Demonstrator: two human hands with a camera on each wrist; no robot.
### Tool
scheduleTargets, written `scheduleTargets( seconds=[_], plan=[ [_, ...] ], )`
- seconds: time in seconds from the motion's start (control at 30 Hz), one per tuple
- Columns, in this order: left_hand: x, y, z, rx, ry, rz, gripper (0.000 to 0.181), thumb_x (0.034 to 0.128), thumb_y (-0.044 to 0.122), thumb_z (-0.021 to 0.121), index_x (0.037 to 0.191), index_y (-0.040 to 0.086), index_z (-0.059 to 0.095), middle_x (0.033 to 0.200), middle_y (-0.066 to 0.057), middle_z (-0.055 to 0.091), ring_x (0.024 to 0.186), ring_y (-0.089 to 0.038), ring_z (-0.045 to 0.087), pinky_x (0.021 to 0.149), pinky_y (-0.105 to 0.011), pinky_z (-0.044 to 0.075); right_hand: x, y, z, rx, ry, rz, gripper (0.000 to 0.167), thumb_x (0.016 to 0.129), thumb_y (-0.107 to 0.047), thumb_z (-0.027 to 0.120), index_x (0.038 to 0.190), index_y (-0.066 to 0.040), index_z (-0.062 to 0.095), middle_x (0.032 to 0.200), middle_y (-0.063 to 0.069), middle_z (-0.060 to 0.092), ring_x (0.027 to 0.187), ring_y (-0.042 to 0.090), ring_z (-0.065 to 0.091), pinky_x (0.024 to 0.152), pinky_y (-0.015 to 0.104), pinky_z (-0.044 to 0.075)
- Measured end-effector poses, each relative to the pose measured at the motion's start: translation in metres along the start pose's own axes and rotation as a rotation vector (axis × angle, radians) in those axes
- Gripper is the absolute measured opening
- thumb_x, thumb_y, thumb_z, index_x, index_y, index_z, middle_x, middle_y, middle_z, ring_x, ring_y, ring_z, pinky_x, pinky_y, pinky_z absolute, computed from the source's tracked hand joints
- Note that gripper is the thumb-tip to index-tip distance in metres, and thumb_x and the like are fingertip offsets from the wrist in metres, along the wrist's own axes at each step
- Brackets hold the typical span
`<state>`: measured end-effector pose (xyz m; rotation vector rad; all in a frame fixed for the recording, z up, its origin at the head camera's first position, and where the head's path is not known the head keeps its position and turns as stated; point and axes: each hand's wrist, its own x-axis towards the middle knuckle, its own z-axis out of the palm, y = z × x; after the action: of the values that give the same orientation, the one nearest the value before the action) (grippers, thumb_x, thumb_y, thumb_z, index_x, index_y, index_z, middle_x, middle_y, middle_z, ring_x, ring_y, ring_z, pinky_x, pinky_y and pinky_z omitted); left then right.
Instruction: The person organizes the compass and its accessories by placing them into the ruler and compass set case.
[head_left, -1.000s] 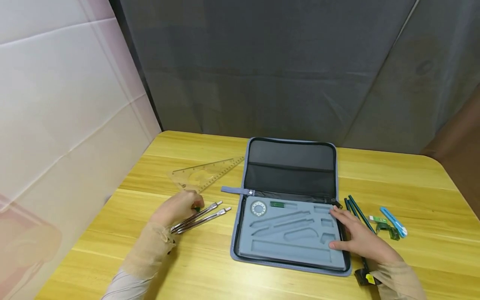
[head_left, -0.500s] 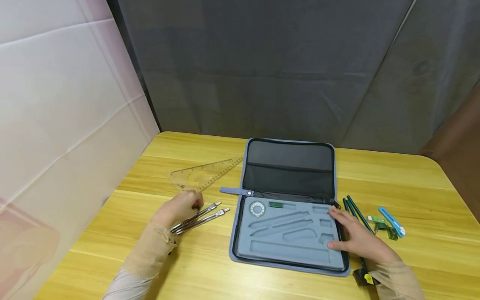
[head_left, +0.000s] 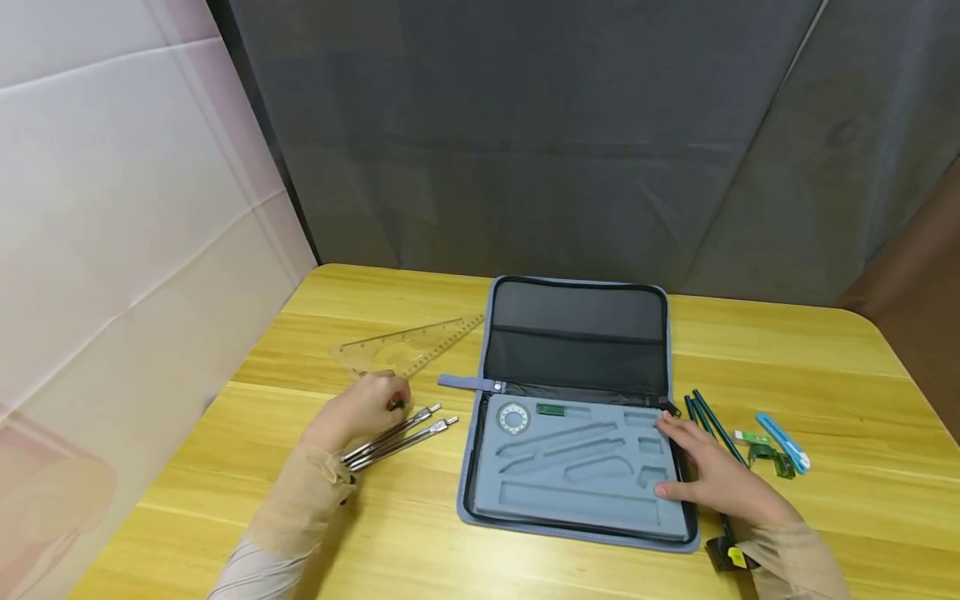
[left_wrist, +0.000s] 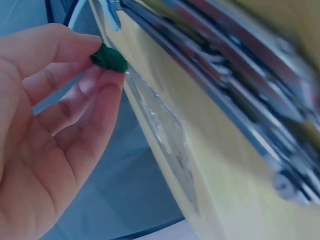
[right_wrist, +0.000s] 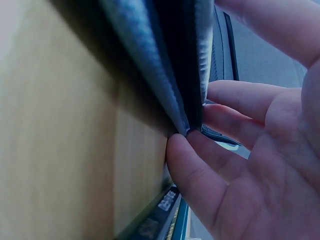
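In the left wrist view a small dark green item (left_wrist: pixel 111 58) is pinched between the thumb and fingertips of my left hand (left_wrist: pixel 60 110). In the head view that hand (head_left: pixel 360 410) is beside several metal compasses (head_left: pixel 405 435). My right hand (head_left: pixel 723 477) rests along the right edge of an open zip case (head_left: pixel 577 540), thumb and fingers spread on its grey foam tray (head_left: pixel 562 467). A round white dial piece (head_left: pixel 513 418) and a small green box (head_left: pixel 551 410) sit in the tray's recesses. The right wrist view shows my right fingers (right_wrist: pixel 235 120) touching the case's side.
A clear set square (head_left: pixel 408 346) lies behind my left hand. Right of the case are dark green pencils (head_left: pixel 716 423), an eraser (head_left: pixel 751 437), a green sharpener (head_left: pixel 783 466), a blue cutter (head_left: pixel 783 442) and a black item with a yellow label (head_left: pixel 723 553).
My left hand, with the green item in its pinch, has shifted very slightly toward the set square. My right hand stays at the case's edge.
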<state>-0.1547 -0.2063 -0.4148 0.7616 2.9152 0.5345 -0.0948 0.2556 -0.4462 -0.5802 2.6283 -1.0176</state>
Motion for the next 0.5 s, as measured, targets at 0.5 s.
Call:
scheduleTargets(
  seconds=[0.5],
  plan=[
    [0.022, 0.028, -0.002, 0.047, 0.034, 0.171, 0.013, 0.0689, 0.000, 0.063, 0.069, 0.007, 0.052, 0.069, 0.002, 0.045, 0.062, -0.009, 0.040, 0.053, -0.022, 0.037, 0.000, -0.002, 0.000, -0.027, 0.014, -0.021, 0.085, 0.075, -0.036, 0.071, 0.136, 0.008, 0.032, 0.140, 0.031, 0.021, 0.122, 0.053, 0.023, 0.084, 0.058, 0.040]
  ],
)
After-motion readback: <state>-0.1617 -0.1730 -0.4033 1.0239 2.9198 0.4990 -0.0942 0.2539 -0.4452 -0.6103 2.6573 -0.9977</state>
